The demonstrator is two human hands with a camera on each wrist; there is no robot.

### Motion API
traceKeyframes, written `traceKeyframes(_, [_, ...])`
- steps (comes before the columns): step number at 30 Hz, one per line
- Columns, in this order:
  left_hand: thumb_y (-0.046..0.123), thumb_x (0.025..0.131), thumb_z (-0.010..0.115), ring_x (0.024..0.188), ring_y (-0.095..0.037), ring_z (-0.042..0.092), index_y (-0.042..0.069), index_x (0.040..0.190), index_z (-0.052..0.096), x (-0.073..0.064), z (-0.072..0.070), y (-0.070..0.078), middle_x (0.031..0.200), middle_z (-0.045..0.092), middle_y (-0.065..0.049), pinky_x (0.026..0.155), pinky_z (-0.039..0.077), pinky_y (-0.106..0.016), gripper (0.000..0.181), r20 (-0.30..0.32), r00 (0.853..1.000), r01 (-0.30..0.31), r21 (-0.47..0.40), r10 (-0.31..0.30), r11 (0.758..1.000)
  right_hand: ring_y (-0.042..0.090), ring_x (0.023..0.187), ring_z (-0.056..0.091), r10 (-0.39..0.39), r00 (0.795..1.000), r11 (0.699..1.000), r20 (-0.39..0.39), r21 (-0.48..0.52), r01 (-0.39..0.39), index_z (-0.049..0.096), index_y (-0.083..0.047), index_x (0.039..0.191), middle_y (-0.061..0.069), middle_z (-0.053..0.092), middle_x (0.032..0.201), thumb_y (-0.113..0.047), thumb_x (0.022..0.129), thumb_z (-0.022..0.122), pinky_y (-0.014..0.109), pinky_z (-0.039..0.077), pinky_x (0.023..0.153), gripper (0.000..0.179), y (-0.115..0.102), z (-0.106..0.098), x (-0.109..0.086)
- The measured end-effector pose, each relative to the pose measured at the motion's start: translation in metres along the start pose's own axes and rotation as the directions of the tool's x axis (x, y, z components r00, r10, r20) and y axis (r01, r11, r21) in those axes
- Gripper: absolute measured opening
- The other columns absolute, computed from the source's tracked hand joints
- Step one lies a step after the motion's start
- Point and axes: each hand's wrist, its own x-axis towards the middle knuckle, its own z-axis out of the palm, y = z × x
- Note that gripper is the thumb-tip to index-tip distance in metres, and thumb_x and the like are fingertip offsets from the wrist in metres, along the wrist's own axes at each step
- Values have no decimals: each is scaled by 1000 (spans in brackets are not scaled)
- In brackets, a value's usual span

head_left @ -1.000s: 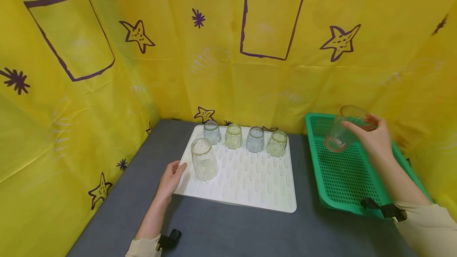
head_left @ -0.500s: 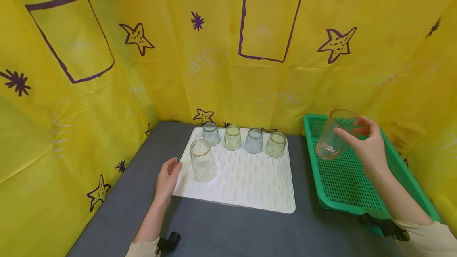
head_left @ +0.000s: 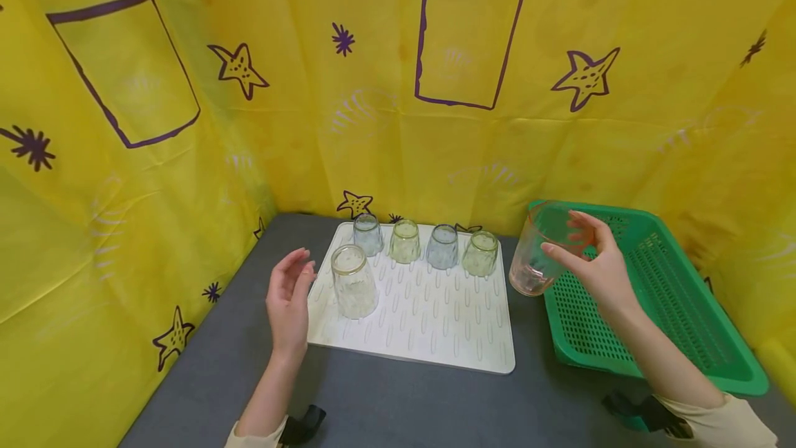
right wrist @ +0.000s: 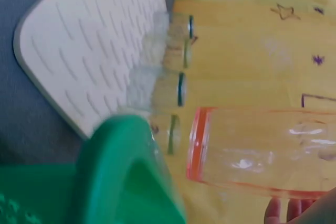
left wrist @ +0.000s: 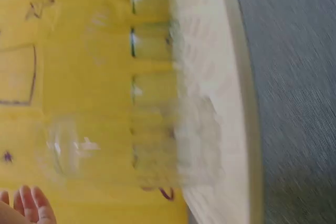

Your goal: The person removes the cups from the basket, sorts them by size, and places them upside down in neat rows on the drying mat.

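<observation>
A tall clear pinkish drinking glass (head_left: pixel 536 254) is tilted in my right hand (head_left: pixel 600 268), thumb on the near side and fingers round the far side. It hangs between the white ribbed drying mat (head_left: pixel 429 323) and the green basket, overlapping the basket's left rim. My left hand (head_left: pixel 291 303) is raised off the mat's left edge, fingers loosely bent with nothing in them. Close to its right, a tall clear glass (head_left: pixel 356 285) stands upside down on the mat. Along the mat's back edge is a row of small tumblers (head_left: pixel 405 242), bluish and greenish by turns, upside down.
The green perforated basket (head_left: pixel 562 348) sits on the dark grey table (head_left: pixel 398 406) at the right, with its bare mesh bottom showing. A yellow cloth (head_left: pixel 373 137) with purple drawings hangs behind and at the sides, close to the mat's back edge.
My right hand has carried the pinkish glass leftward and down, from over the basket to its left rim. My left hand has let go of the mat's edge and lifted a little.
</observation>
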Motion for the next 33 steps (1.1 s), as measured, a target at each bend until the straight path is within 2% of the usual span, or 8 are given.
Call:
traceKeyframes(3, [-2,96,55,107,-22,57,-10,128,49,-6,12,8,122,57,-17,91,48,-21,34,105,994,9,1,-9,1000,12,106,43,-23,999,1000,32,17,23,33,-15,149,-2,42,135,-27,91,71,20,41,78,70,-2,10,-4])
traceKeyframes(6, [-4,94,56,111,-26,55,-6,131,48,-12,22,11,128,52,-22,92,48,-23,37,230,972,45,9,-46,999,12,107,47,-47,996,998,70,54,43,34,-14,148,-1,43,135,-22,90,71,17,44,77,69,-4,20,-8])
traceKeyframes(9, [-4,91,60,114,-30,54,-3,134,47,-17,34,10,131,51,-21,92,49,-27,44,360,930,71,22,-74,997,13,108,49,-75,991,993,108,96,65,35,-13,148,3,43,135,-16,90,71,16,46,81,69,-7,29,-12])
traceKeyframes(14, [1,87,68,119,-27,52,4,139,45,-24,50,7,135,51,-12,95,49,-34,56,518,843,117,83,-143,990,17,107,51,-101,981,987,164,142,78,35,-11,148,7,43,136,-12,89,72,17,47,85,70,-10,42,-18])
traceKeyframes(20, [10,83,76,125,-29,49,12,142,43,-33,66,4,138,50,-3,99,46,-42,68,626,756,113,162,-191,980,21,117,47,-97,967,990,233,124,70,38,-15,146,7,45,137,-16,86,75,25,45,90,71,-8,57,-24])
traceKeyframes(25, [17,80,80,128,-26,47,19,144,41,-38,79,1,141,48,3,100,45,-41,75,687,692,88,224,-221,971,26,119,44,-148,945,982,292,155,106,39,-17,144,8,48,135,-15,84,77,38,47,92,72,-4,70,-29])
traceKeyframes(29, [18,78,82,128,-21,46,17,145,39,-40,89,-4,143,46,3,100,45,-41,80,717,657,75,245,-233,966,26,119,43,-218,922,970,319,177,168,41,-17,142,6,50,134,-14,81,79,48,44,95,72,0,79,-32])
traceKeyframes(33, [13,76,83,126,-23,47,10,146,39,-42,96,3,142,47,-5,100,45,-45,83,744,630,58,242,-224,969,23,117,46,-252,904,963,345,185,197,43,-19,142,5,51,133,-15,79,81,43,46,94,73,1,86,-36])
